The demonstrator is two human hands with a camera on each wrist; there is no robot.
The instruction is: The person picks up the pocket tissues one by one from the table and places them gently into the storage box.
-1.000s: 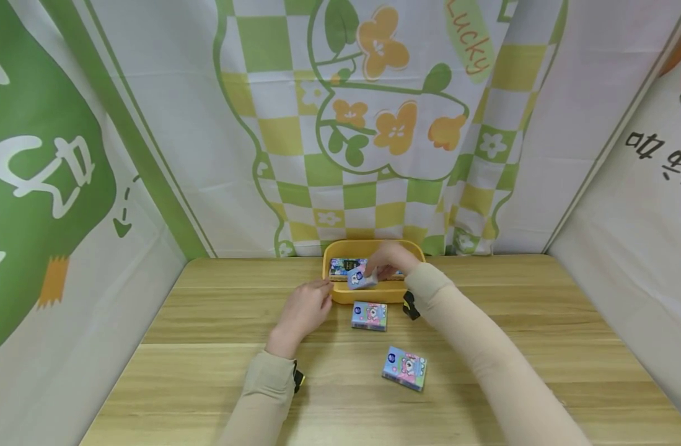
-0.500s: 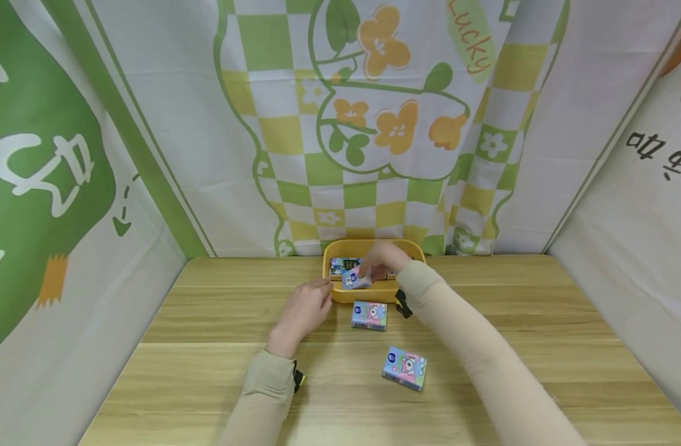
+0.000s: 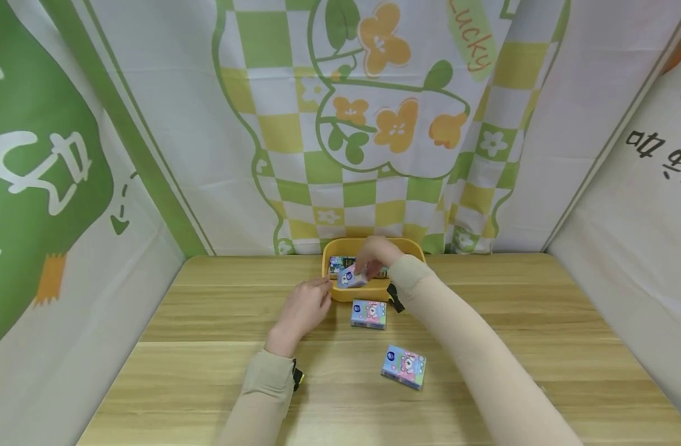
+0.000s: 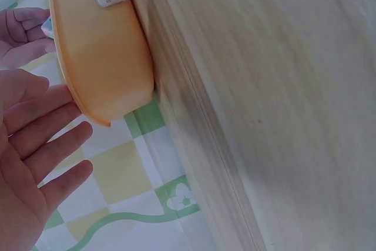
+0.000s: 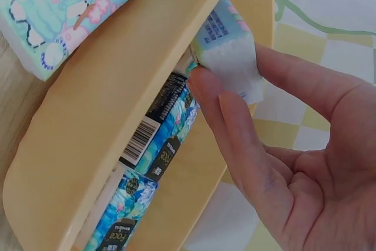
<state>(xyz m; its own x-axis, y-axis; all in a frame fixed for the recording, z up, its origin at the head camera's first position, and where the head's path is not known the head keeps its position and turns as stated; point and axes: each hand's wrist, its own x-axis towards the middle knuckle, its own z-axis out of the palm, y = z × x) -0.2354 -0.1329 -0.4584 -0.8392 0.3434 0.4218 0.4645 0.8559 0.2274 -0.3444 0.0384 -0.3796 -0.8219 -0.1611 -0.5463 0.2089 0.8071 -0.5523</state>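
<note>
- The yellow bin (image 3: pixel 346 295) is standing at the tabletop's far edge, its back side close by the checkered curtain (image 3: pixel 368 195).
- The wooden tabletop (image 3: pixel 206 322) is stretching well out to the left and right of the bin and toward the person in front of it.
- The left hand (image 3: pixel 303 308) is resting its fingertips at the bin's left rim, fingers extended and gripping nothing.
- The right hand (image 3: pixel 376 253), apart from the left, is pinching a pastel tissue pack (image 5: pixel 232 51) between thumb and fingers, tilted within the bin's opening; whether it is touching the bottom, I cannot tell.
- Two more pastel packs are lying outside: the nearer pack (image 3: pixel 369 314) just in front of the bin, the farther pack (image 3: pixel 404 367) beyond it, toward the person. That is making three.
- At least two blue floral packs (image 5: pixel 155 127) are sitting inside the bin, others possibly hidden, showing a barcode and what looks like "Foca".
- The nearer pack is displaying "Vinda"; the curtain behind the bin is reading "Lucky".
</note>
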